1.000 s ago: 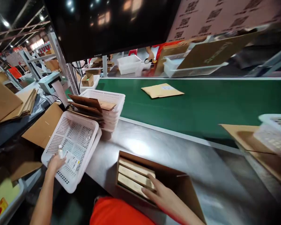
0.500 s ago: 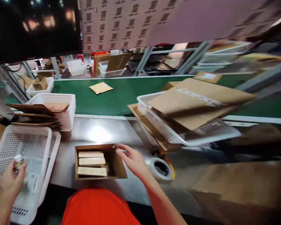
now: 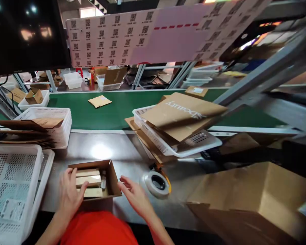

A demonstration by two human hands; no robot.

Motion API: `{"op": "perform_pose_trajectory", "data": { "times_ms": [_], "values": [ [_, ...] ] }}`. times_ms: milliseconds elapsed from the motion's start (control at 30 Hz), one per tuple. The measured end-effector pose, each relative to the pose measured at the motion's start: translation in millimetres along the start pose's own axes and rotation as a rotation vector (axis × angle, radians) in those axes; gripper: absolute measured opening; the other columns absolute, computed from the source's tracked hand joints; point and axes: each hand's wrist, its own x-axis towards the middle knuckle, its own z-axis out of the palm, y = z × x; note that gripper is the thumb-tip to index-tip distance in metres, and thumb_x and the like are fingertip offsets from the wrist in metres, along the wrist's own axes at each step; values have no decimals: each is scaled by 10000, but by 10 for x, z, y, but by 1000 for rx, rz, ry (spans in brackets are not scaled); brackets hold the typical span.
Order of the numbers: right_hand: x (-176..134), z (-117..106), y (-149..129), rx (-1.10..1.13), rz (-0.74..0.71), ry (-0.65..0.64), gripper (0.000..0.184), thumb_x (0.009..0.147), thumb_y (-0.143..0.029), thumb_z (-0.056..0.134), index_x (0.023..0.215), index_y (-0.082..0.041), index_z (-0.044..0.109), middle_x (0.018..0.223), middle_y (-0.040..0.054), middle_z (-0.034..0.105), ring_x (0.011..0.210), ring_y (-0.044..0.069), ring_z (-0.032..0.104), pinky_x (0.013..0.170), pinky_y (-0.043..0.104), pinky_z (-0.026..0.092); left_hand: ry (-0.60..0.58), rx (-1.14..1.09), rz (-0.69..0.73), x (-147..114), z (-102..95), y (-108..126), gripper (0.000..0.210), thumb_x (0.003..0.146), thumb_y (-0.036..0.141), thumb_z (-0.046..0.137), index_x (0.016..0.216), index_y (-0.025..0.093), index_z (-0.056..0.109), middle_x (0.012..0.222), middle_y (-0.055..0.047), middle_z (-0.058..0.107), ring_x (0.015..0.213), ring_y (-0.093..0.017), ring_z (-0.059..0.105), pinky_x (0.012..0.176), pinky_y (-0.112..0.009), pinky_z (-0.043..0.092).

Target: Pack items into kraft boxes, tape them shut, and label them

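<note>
In front of my body an open cardboard box (image 3: 114, 178) stands on the metal bench. Inside are three cream-coloured small boxes (image 3: 89, 180) in a row. A small clear bottle (image 3: 103, 180) lies to their right, inside the cardboard box. My left hand (image 3: 70, 190) reaches over the left side of the cardboard box, thumb and fingers apart, the thumb over the cream boxes; whether it touches them I cannot tell. Just off the right wall hovers my right hand (image 3: 136, 197), its fingers loosely apart and holding nothing.
A tape roll (image 3: 156, 183) sits right of my right hand. White plastic baskets (image 3: 38, 190) stand on the left. Flattened cartons (image 3: 181, 112) lie on another basket. A large carton (image 3: 244, 194) occupies the right. Behind runs a green conveyor (image 3: 91, 119) carrying a padded envelope (image 3: 100, 101).
My left hand has come from the white basket to the cardboard box. The small bottle it held now lies in that box. My right hand has drawn slightly off the box's edge.
</note>
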Motion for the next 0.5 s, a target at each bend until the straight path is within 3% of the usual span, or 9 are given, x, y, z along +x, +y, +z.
{"op": "perform_pose_trajectory", "data": {
  "times_ms": [33, 100, 167, 233, 300, 367, 433, 500],
  "values": [
    [-50, 80, 2, -48, -71, -38, 953, 917, -703, 458, 1502, 48, 513, 1427, 216, 565, 1294, 348, 579, 1121, 493, 474, 3, 44, -58, -118, -45, -151, 757, 1000, 645, 503, 1447, 40, 586, 1345, -234, 536, 1212, -360, 578, 1045, -537, 519],
    [-140, 225, -72, -246, -184, -131, 917, 947, -578, 623, 1590, 45, 424, 1548, 224, 443, 1419, 355, 458, 1202, 478, 391, -121, 72, -83, -306, -101, -288, 901, 1020, 663, 431, 1555, -61, 437, 1441, -300, 460, 1278, -377, 560, 1061, -518, 520],
    [-193, 309, -222, -544, -189, -263, 1030, 872, -434, 852, 1640, 32, 348, 1624, 250, 301, 1494, 377, 337, 1244, 470, 325, -338, 109, 2, -376, -127, -181, 1006, 998, 690, 440, 1614, -98, 328, 1584, -328, 337, 1415, -424, 458, 1147, -528, 458],
    [-182, 319, -385, -800, -156, -400, 1086, 769, -369, 980, 1626, -15, 415, 1633, 250, 283, 1451, 418, 377, 1195, 503, 397, -579, 207, 104, -292, -170, 96, 1031, 925, 750, 533, 1584, -39, 451, 1618, -304, 333, 1421, -476, 430, 1160, -570, 424],
    [-88, 269, -489, -914, -249, -478, 841, 744, -404, 1001, 1467, -140, 662, 1578, 179, 426, 1300, 428, 506, 1061, 531, 512, -772, 294, 192, -84, -232, 397, 941, 894, 772, 582, 1411, -12, 653, 1492, -313, 494, 1314, -479, 525, 1096, -573, 467],
    [87, 189, -487, -928, -342, -510, 472, 718, -406, 1010, 1106, -203, 834, 1357, 124, 619, 1102, 395, 590, 897, 480, 567, -858, 343, 255, 162, -252, 588, 841, 953, 752, 522, 1259, -3, 735, 1210, -297, 666, 1162, -443, 633, 997, -546, 523],
    [331, 118, -363, -850, -419, -514, 245, 732, -341, 988, 845, -201, 822, 1042, 92, 690, 955, 335, 623, 779, 391, 544, -827, 355, 298, 365, -178, 616, 868, 984, 760, 458, 1359, 8, 677, 1060, -269, 706, 1029, -403, 694, 890, -503, 559],
    [613, 102, -130, -657, -550, -482, 115, 782, -250, 898, 802, -205, 794, 838, 53, 671, 864, 281, 645, 725, 347, 511, -765, 350, 351, 490, -15, 498, 940, 976, 794, 430, 1436, -7, 608, 1083, -275, 701, 1002, -387, 707, 827, -467, 566]
  ]
}}
